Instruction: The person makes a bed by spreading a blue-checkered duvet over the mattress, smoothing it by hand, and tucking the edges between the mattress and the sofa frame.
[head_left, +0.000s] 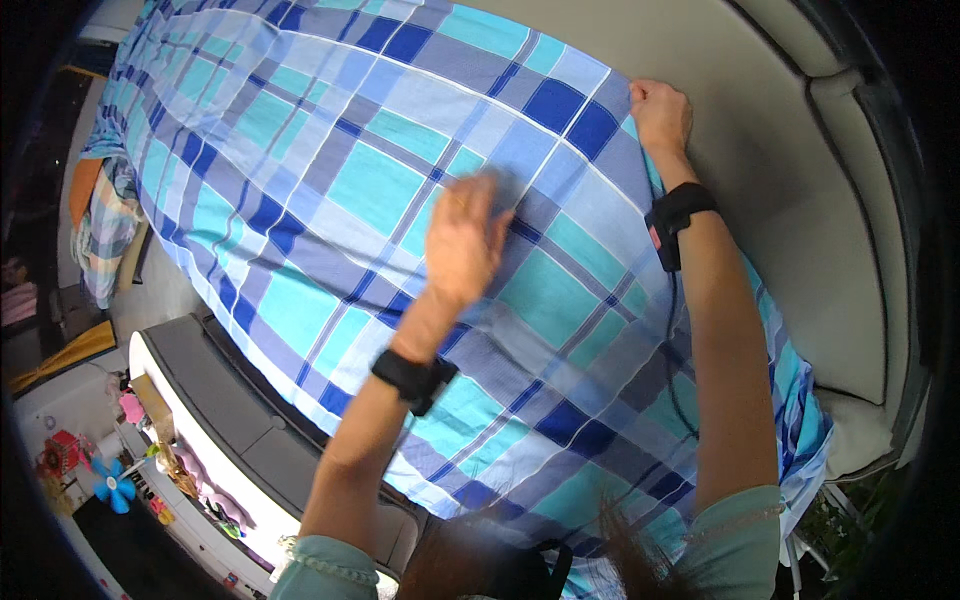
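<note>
A blue, turquoise and white plaid bedsheet (375, 187) spreads over most of the view, with soft creases running along it. At its upper right edge, my right hand (661, 112) pinches the fabric beside a beige padded surface. Blurred by motion, my left hand (465, 236) is over the middle of the sheet with nothing in it. Its thumb stands apart from the fingers; whether the palm touches the cloth I cannot tell. Black bands wrap both wrists, a left wristband (412, 379) and a right wristband (679, 221). From the right one a dark cable (673, 360) trails across the sheet.
The beige padded headboard or seat back (787, 187) borders the sheet on the right. At lower left stand a grey cushioned piece of furniture (225, 382), a blue toy-like fan (114, 486) and several small items. A checked cloth (112, 225) hangs at far left.
</note>
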